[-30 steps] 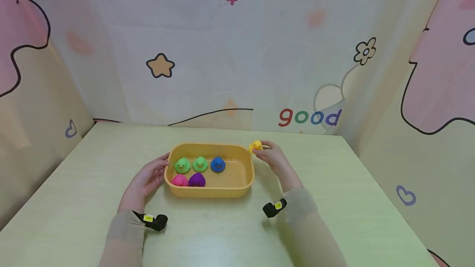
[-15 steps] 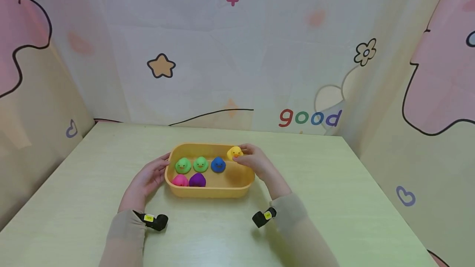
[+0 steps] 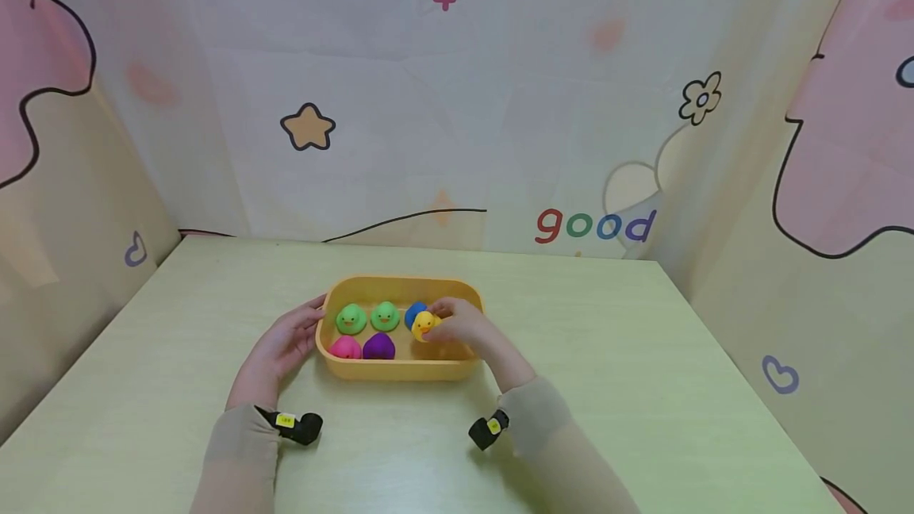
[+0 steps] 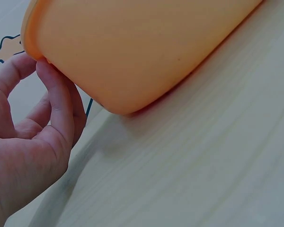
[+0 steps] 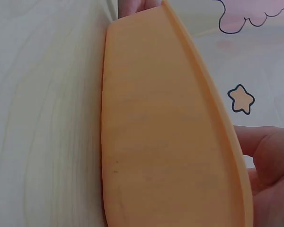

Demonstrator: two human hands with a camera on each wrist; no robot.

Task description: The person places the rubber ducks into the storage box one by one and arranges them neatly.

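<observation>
A yellow plastic tub (image 3: 400, 371) stands on the table, with several small toy ducks inside. In the head view my right hand (image 3: 467, 327) pinches a yellow toy duck (image 3: 424, 327) low over the tub, in front of the partly covered blue duck (image 3: 414, 312). Farther left in the tub sit two green ducks (image 3: 385, 316), with a pink duck (image 3: 346, 347) and a purple duck (image 3: 379, 346) nearer the front wall. My left hand (image 4: 42, 123) holds the tub's left end at the rim. The right wrist view shows the tub's outer wall, which hides the held duck.
The pale wooden table (image 3: 643, 387) extends on both sides of the tub. Behind it hangs a printed cloth backdrop (image 3: 400, 101), with side panels at left and right. A black wrist camera (image 3: 300, 427) sits at each sleeve cuff.
The right hand has carried the yellow duck leftward, from beyond the tub's right rim to inside it, in front of the blue duck. The left hand has stayed at the rim.
</observation>
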